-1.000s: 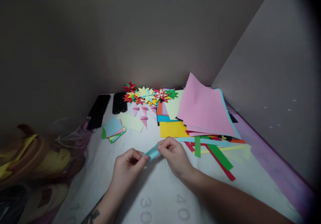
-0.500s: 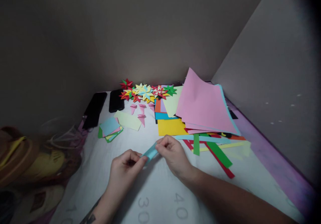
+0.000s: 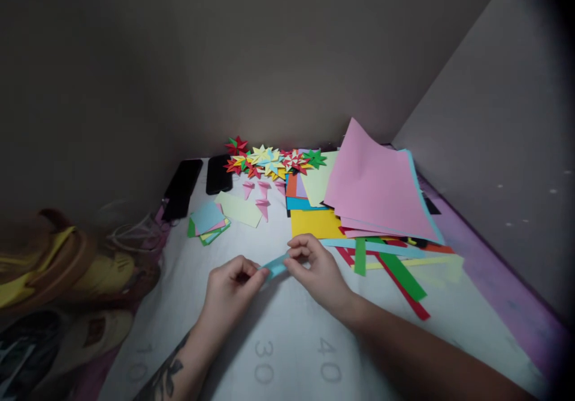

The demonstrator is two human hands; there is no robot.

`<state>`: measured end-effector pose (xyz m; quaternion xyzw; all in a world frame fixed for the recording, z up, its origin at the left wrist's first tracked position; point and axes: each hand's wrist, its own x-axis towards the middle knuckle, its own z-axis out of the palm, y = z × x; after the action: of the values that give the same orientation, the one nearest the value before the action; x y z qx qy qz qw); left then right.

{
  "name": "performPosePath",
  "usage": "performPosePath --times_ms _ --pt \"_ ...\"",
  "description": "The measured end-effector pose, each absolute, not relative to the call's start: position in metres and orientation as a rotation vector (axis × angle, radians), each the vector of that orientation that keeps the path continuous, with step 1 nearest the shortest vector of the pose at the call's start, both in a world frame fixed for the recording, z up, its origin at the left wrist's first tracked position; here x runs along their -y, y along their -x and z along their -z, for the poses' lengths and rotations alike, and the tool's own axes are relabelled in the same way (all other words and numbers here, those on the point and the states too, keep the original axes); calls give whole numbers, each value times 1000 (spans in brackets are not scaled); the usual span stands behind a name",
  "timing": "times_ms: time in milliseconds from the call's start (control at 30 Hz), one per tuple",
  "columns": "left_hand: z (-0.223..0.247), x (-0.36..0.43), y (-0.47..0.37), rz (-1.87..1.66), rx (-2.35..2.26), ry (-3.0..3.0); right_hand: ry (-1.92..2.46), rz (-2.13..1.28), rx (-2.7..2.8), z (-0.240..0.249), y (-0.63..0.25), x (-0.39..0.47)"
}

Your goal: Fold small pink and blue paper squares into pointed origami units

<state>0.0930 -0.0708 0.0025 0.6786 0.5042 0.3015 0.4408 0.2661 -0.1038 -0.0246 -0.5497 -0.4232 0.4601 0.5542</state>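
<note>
A narrow folded piece of light blue paper [image 3: 276, 266] is stretched between my two hands above the white sheet. My left hand [image 3: 234, 287] pinches its lower left end between thumb and fingers. At the upper right end, my right hand [image 3: 314, 272] holds the paper with thumb and index finger, the other fingers curled. Beyond the hands lie several small pink folded pieces [image 3: 263, 209] and a pale yellow-green paper [image 3: 239, 208]. Small coloured squares [image 3: 207, 218] are stacked to their left.
Folded paper stars [image 3: 269, 160] are heaped at the back. Two dark phones [image 3: 219, 174] lie left of them. Large pink sheets [image 3: 377, 191] and coloured strips [image 3: 402, 275] cover the right side. Bags and a brown-yellow object [image 3: 67, 269] stand at the left edge.
The view has shifted, so the table's things appear slightly further right. The right hand's fingers have opened a little around the blue paper, which is tilted flatter; both hands still hold it.
</note>
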Motion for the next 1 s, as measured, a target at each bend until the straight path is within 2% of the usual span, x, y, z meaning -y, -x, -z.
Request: performPosePath --times_ms 700,1000 --pt "-8 69 -97 -879 -1247 -1393 1288 -997 966 33 -266 106" --pt "2 58 -90 -623 -1148 -1363 1399 -1086 1052 30 -266 101"
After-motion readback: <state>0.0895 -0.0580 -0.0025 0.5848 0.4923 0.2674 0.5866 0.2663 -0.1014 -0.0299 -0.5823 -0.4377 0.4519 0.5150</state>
